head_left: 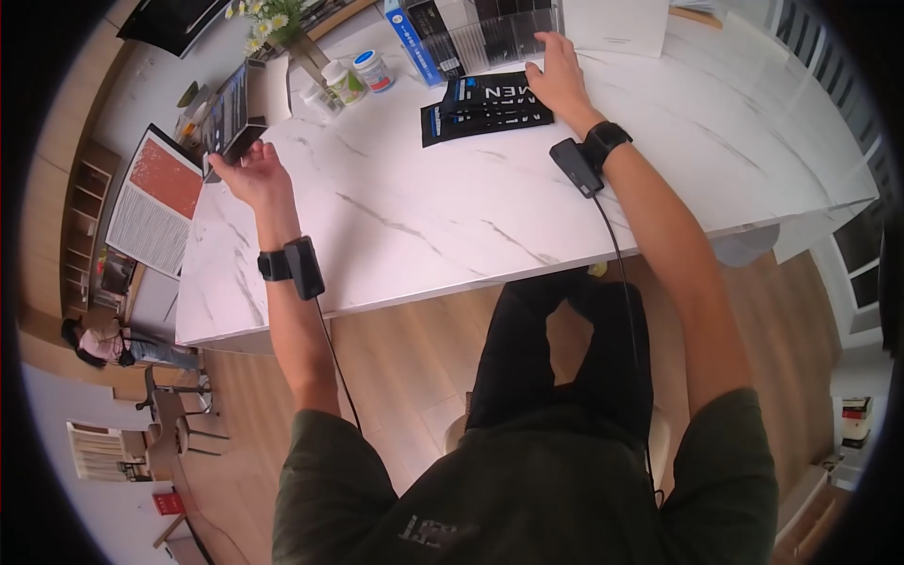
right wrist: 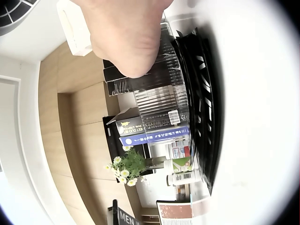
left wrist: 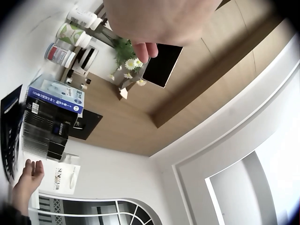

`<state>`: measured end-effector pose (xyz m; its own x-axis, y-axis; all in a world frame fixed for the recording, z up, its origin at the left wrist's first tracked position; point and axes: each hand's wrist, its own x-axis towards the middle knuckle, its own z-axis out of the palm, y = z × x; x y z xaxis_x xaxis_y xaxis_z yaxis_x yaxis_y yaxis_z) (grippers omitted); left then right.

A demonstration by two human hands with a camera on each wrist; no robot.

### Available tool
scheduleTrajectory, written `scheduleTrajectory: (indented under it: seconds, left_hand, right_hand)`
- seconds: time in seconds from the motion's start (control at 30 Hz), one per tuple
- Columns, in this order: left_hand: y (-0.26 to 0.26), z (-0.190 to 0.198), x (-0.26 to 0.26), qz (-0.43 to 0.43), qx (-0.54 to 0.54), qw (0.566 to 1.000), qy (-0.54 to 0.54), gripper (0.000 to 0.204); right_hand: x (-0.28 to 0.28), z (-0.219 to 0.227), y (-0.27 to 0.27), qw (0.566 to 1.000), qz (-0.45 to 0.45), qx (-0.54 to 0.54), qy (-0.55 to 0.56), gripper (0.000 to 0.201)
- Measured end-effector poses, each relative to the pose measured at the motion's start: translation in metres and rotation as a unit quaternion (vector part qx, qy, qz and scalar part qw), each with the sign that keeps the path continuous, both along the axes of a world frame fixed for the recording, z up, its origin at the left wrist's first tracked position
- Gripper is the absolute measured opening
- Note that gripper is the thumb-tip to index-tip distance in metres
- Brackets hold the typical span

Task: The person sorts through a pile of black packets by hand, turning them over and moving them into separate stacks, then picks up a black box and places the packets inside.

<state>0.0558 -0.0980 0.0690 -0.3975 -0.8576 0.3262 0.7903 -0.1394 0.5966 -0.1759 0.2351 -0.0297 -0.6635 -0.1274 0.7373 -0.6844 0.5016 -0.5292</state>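
Note:
My left hand [head_left: 256, 177] is raised at the left side of the table, thumb and fingers gripping the lower end of a dark box [head_left: 229, 118]. In the right wrist view, white "MEN" lettering shows on this black box [right wrist: 123, 216]. Several black packets [head_left: 485, 111] with white letters lie stacked at the back middle of the table. My right hand [head_left: 562, 80] is at their right end, fingers loosely extended toward a clear organizer [head_left: 513, 42], thumb over the packets' edge. In the left wrist view, the right hand [left wrist: 29, 182] appears beside the organizer.
A blue and white box [head_left: 412, 42] stands left of the organizer. Further left are bottles [head_left: 372, 71] and a vase of daisies [head_left: 273, 24]. A white bag [head_left: 617, 26] stands behind my right hand. A printed sheet [head_left: 151, 207] is beyond the table's left edge; a person [head_left: 104, 341] is in the background.

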Motion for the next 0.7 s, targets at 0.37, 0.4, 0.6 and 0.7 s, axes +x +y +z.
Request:
scheduleTrajectory:
  seconds: [0.37,0.4,0.6,0.7]
  left_hand:
    - [0.049,-0.06,0.039,-0.215,0.094,0.94,-0.249,0.064]
    - [0.049,-0.06,0.037,-0.225,0.06,0.941,-0.244,0.066]
    - [0.073,-0.038,0.011,-0.269,-0.02,0.937,-0.22,0.043]
    - [0.092,-0.027,-0.013,-0.321,-0.045,0.923,-0.209,0.046]
  right_hand:
    - [0.0,-0.001,0.002,1.0,-0.007,-0.019,0.009,0.051]
    - [0.0,0.0,0.002,1.0,-0.01,-0.019,0.004,0.051]
    - [-0.001,0.002,0.006,0.999,-0.015,-0.038,-0.01,0.049]
    - [-0.004,0.002,0.008,0.998,-0.023,-0.05,-0.011,0.047]
